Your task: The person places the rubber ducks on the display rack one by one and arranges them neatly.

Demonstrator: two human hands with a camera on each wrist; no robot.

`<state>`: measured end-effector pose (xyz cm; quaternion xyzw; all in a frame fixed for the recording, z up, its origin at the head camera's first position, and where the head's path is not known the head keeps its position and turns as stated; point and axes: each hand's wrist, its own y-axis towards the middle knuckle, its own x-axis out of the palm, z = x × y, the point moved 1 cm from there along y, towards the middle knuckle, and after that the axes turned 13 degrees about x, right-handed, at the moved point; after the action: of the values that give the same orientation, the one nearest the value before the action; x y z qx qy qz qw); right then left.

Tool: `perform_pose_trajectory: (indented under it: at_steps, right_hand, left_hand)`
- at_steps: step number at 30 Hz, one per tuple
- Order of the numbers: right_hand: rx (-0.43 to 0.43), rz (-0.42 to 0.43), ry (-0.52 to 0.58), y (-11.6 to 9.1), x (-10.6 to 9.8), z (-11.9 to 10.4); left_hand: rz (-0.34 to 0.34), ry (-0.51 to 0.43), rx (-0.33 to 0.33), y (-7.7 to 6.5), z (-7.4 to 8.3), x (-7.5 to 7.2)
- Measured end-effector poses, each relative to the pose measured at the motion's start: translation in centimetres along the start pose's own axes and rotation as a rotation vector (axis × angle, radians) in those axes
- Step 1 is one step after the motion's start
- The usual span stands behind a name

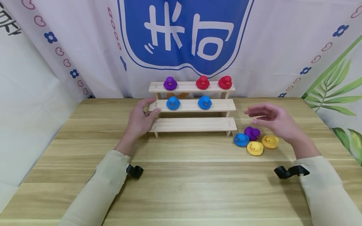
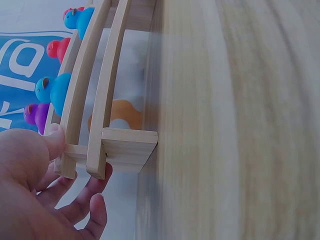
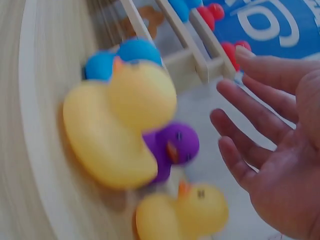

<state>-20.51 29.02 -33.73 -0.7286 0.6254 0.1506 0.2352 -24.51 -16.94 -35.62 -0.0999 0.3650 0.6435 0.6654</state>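
My left hand grips the left end of a three-tier wooden display rack; in the left wrist view its thumb lies on a plank and its fingers reach beneath. A purple rubber duck and two red ones sit on the top tier. On the middle tier are two blue ducks, while the bottom tier is bare. Right of the rack, my right hand hovers with relaxed fingers, holding nothing. Below it, a purple duck, a blue duck and two yellow ducks cluster on the table.
The wooden table stretches in front of the rack. Behind it hangs a white cloth with a blue emblem. Black wrist mounts sit on both sleeves.
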Motion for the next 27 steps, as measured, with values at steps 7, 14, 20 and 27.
perform_pose_trajectory:
  at_steps: [7,14,20,27]
  right_hand:
    - [-0.015,-0.071,-0.021,-0.1,-1.1,2.0]
    - [0.004,-0.181,-0.069,0.0,-1.5,3.5]
    - [0.038,-0.195,-0.128,0.2,-1.6,4.4]
    - [0.038,-0.196,-0.154,0.2,-1.7,4.7]
  left_hand:
    - [0.003,0.006,0.005,0.0,-0.1,0.0]
    - [0.000,0.005,0.004,0.0,0.0,0.0]
    - [0.003,0.001,0.008,0.0,-0.1,0.0]
    - [0.006,-0.001,0.006,0.0,-0.1,0.0]
